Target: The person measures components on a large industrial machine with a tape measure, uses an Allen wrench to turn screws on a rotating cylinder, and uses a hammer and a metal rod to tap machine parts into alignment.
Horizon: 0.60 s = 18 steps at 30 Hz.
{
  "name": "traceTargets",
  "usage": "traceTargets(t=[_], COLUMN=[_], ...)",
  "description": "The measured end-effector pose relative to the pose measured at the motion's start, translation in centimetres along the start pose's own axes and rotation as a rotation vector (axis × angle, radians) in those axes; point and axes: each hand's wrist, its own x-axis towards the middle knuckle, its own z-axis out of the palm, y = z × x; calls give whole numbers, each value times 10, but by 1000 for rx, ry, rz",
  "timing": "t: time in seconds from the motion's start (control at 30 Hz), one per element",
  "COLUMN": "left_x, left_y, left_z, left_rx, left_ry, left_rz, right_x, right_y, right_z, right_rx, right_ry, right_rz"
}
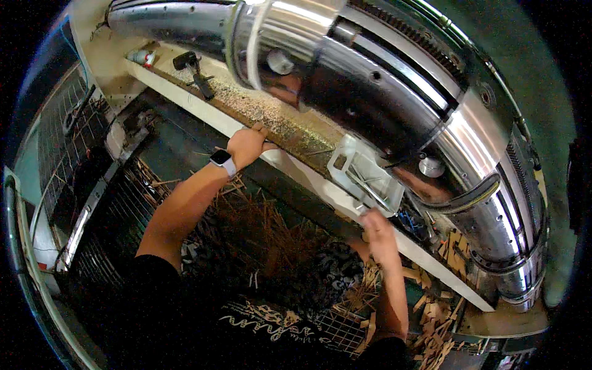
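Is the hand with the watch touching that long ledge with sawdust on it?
Touching. The head view shows the left hand resting on the edge of the sawdust-covered ledge, fingers curled over it.

A white plastic bracket-like tray [364, 174] holding thin metal rods lies tilted on the pale ledge [290, 161] under the shiny curved drum, right of centre, its near corner at fingertips.
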Motion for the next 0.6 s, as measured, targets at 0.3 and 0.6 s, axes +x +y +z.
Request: traceTargets(t=[0.3,0.6], left_x=[-7,1], left_y=[-19,-17], left_z=[18,18], left_rx=[-131,-226], left_ry=[99,-24], left_rz=[30,28], right_x=[81,154], right_y=[-133,-134], right_z=[40,70], right_rx=[73,-251], right_ry=[-19,243], right_rz=[-197,-431])
